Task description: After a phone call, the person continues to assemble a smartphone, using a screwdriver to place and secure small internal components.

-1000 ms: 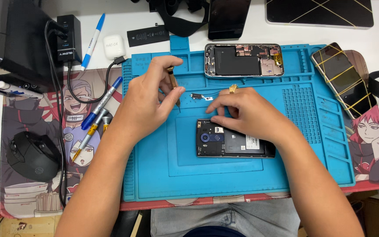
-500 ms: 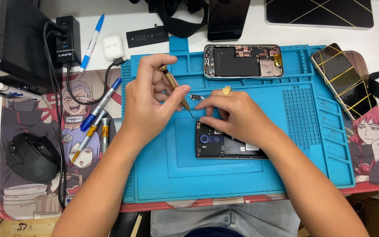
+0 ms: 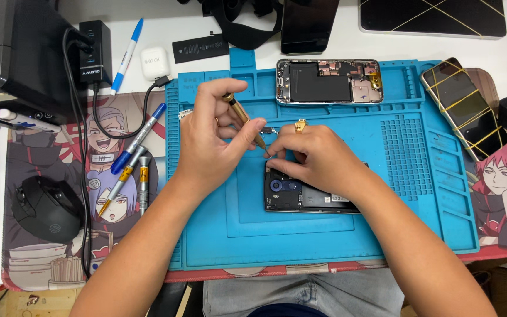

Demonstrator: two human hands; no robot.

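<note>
My left hand (image 3: 206,144) pinches a brass screwdriver (image 3: 244,120), tip at the top edge of the dark phone (image 3: 300,196) on the blue mat (image 3: 324,240). My right hand (image 3: 318,155) pins the phone (fingers curled, possibly holding a screw, I cannot tell). A slipped tip could gouge the board or flick the screw away.

A dark glass phone screen (image 3: 462,107), criss-crossed with thin yellow bands, lies tilted at the right edge of the blue mat (image 3: 324,240). At the top of the desk a black slab with a glossy dark screen (image 3: 308,24) lies partly under a black strap, and to its right sits a dark rectangular panel (image 3: 432,16) marked with fine gold lines. A small black rectangular label strip (image 3: 200,48) with pale print lies just above the mat's upper left corner, beside a white rounded case (image 3: 155,63).
</note>
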